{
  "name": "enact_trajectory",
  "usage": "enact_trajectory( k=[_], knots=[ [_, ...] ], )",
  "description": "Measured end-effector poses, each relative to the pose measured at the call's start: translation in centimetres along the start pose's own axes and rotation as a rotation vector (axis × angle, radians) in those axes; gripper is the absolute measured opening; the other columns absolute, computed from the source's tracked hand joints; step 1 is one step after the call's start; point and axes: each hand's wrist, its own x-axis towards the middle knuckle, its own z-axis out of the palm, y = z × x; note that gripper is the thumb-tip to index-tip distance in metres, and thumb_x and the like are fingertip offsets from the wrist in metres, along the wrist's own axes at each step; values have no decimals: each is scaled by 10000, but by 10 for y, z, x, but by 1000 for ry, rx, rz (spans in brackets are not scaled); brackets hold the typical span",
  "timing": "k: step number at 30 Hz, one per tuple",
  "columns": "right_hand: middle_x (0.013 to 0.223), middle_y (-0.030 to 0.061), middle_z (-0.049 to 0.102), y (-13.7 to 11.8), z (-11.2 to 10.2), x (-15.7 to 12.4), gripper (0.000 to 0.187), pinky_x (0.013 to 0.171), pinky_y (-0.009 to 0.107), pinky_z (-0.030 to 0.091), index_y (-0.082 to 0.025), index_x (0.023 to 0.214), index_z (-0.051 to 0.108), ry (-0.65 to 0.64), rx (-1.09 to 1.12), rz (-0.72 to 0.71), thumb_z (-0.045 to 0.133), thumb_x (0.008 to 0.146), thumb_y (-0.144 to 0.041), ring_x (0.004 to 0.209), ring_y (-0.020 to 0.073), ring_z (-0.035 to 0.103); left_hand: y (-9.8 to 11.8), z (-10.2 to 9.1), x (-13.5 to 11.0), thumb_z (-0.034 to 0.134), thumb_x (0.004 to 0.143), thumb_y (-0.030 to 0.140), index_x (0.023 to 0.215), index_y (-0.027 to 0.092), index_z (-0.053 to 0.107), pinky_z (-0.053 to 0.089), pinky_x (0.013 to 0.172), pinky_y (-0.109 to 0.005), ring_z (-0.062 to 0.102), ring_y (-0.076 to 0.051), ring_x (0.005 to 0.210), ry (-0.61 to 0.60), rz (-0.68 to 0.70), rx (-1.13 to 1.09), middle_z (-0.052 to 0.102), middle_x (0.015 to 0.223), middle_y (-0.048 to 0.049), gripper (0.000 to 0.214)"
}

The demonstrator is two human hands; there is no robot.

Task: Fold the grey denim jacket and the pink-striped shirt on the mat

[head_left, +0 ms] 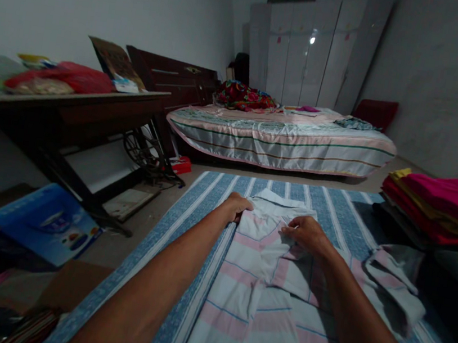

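Note:
A white shirt (231, 302) with pink bands and thin blue lines lies spread on a blue and white striped cloth (203, 202). Its collar points away from me, and one sleeve (393, 279) stretches out to the right. My left hand (236, 206) is closed on the shirt's left shoulder edge, beside the collar. On the right side, below the collar, my right hand (307, 233) pinches the shirt's fabric between thumb and fingers. The cloth near that hand is creased and partly folded over. My right forearm hides part of the shirt.
Folded clothes (449, 208) are stacked at the right. Beyond stands a bed (279, 144) with a floral bundle (246, 95), and a wardrobe (297, 50) behind it. To the left are a treadle sewing table (106, 103) and a blue box (51, 226) on the floor.

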Motion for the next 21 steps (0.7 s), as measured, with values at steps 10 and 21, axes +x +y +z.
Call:
enact_trajectory(
  k=[10, 21],
  knots=[
    [544, 13, 594, 3, 2, 2, 143, 440, 202, 319, -139, 656, 682, -5, 23, 41, 704, 671, -279, 468, 105, 512, -13, 7, 11, 622, 622, 74, 680, 122, 607, 359, 454, -175, 514, -100, 493, 121, 241, 80, 496, 502, 53, 77],
    [544, 3, 589, 6, 2, 4, 161, 437, 190, 311, -140, 682, 680, -13, 19, 41, 725, 660, -293, 477, 96, 507, -3, 6, 2, 650, 633, 149, 563, 137, 551, 410, 510, -218, 562, -139, 548, 95, 183, 136, 539, 515, 19, 122]
  ],
)
